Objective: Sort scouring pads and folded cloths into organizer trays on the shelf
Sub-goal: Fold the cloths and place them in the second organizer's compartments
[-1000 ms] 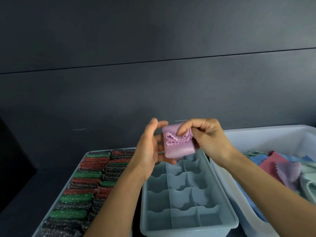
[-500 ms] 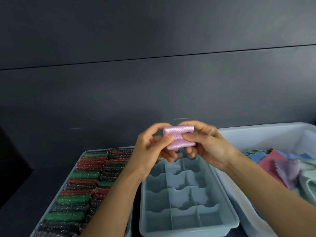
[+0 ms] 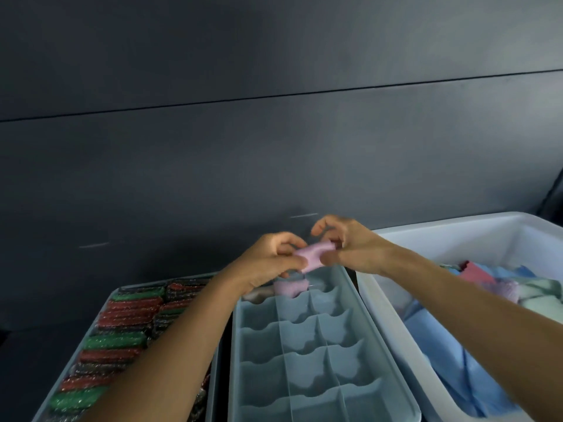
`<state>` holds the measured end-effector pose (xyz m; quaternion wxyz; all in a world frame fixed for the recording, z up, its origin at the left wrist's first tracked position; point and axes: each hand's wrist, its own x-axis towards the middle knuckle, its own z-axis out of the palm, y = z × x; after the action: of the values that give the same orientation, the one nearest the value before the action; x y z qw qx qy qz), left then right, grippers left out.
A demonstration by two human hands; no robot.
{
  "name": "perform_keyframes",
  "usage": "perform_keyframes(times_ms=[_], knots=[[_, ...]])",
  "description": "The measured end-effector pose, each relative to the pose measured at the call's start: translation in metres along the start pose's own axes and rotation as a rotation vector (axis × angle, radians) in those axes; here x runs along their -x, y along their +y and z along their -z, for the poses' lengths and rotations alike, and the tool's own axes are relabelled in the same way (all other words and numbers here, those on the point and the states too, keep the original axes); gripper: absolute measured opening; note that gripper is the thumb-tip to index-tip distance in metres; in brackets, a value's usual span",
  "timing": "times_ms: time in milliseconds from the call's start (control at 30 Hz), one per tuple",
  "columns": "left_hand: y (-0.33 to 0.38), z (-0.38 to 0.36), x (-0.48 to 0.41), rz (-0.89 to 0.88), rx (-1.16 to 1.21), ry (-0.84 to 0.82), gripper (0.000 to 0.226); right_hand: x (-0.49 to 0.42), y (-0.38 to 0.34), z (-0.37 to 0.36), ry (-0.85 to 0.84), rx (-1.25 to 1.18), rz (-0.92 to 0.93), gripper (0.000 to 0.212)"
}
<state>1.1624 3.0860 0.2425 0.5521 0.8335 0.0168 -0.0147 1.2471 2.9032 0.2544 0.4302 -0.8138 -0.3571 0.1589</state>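
A small folded pink cloth (image 3: pixel 313 257) is held between both hands above the far end of the grey-blue divided organizer tray (image 3: pixel 393 354). My left hand (image 3: pixel 271 260) pinches its left side and my right hand (image 3: pixel 347 248) pinches its right side. Just below, another folded pink cloth (image 3: pixel 291 287) sits in a far compartment of that tray, with a pale one beside it partly hidden by my left wrist. The other compartments I can see hold nothing.
Left of the organizer, a tray (image 3: pixel 112 295) is packed with rows of green, red and dark glittery scouring pads (image 3: pixel 115 342). On the right stands a white bin (image 3: pixel 396 327) with loose blue, pink, lilac and mint cloths (image 3: pixel 475 275). A dark wall runs behind.
The pink cloth has been folded down from a flat square to a small roll, and both hands have lowered it toward the tray's far end. The camera has tilted slightly.
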Motion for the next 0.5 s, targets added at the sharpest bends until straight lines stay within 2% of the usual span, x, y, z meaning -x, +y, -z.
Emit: perform_keyframes(times_ms=[200,333,500], knots=[[-0.035,-0.027,-0.034,0.02,-0.262,0.039,0.022,-0.02,0.032,-0.015,0.09,0.674,0.017,0.027],[-0.051,-0.042,-0.045,-0.001,-0.386,0.113,0.018,-0.03,0.035,-0.014,0.013,0.955,0.073,0.026],[-0.055,-0.054,-0.051,-0.02,-0.698,0.17,0.019,-0.031,0.038,-0.011,-0.082,1.172,0.093,0.054]])
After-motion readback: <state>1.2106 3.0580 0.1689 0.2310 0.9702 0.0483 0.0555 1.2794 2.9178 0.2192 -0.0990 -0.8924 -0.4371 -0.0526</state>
